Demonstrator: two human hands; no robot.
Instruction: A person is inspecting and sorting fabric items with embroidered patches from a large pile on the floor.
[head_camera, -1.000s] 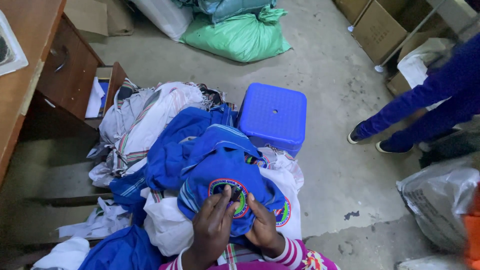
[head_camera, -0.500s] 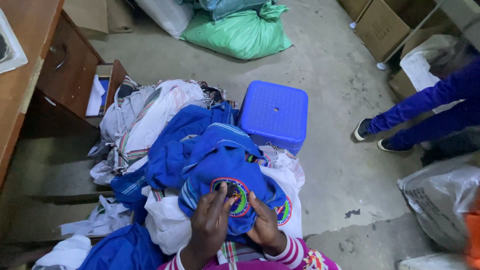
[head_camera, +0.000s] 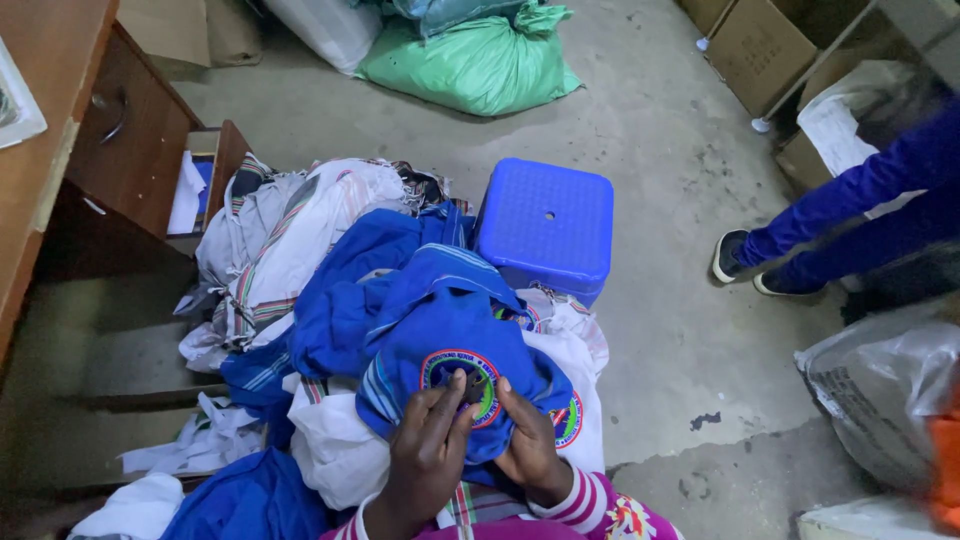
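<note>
At far left, one wooden desk (head_camera: 40, 190) with an open drawer (head_camera: 205, 175). My left hand (head_camera: 430, 450) and right hand (head_camera: 530, 445) pinch the round badge (head_camera: 462, 380) on one blue garment (head_camera: 440, 330) atop the near clothing heap (head_camera: 290, 250). One blue stool (head_camera: 548, 225) stands beyond. Bare concrete floor (head_camera: 680, 320) lies open rightward, up to another person's legs (head_camera: 850, 215).

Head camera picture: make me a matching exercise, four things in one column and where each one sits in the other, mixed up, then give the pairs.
Things
1. plastic stool
2. green sack
3. round badge
4. open drawer

Places
A. at the top, on the floor
B. under the fingertips of the left hand and right hand
C. right behind the pile of clothes
D. on the left, in the wooden desk

Pairs: 1-C, 2-A, 3-B, 4-D
</note>
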